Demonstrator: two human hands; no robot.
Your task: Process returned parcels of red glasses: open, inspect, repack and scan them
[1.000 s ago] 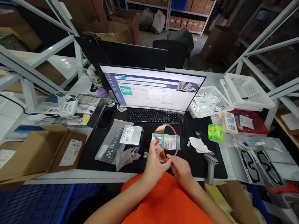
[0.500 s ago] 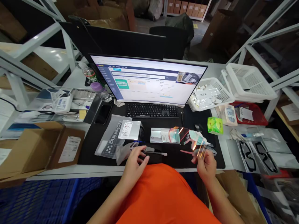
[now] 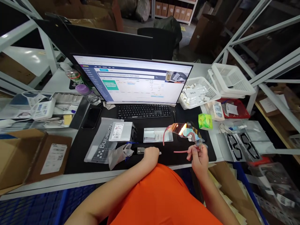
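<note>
My right hand (image 3: 199, 155) is closed on a pair of mirrored shield sunglasses (image 3: 184, 131) with pink arms, held above the black desk mat (image 3: 77, 147) at its right side. My left hand (image 3: 151, 154) rests curled on the mat over a small dark strip-like item (image 3: 140, 150) whose nature I cannot make out. A clear flat packet with a card (image 3: 157, 135) lies just beyond the left hand. A grey pouch (image 3: 119, 153), a small grey box (image 3: 122, 131) and a translucent bag (image 3: 103, 140) lie to the left.
A monitor (image 3: 133, 79) and keyboard (image 3: 144, 111) stand behind. White baskets (image 3: 231, 79), a green packet (image 3: 205, 121), a red tray (image 3: 234, 109) and two black lens frames (image 3: 241, 145) are to the right. A phone (image 3: 92, 117), bottle (image 3: 87, 93), trays and a cardboard box (image 3: 28, 156) are to the left.
Both hands held the sunglasses in front of me a second ago. The right hand then carried them to the right, and the left hand dropped onto the mat over the small item.
</note>
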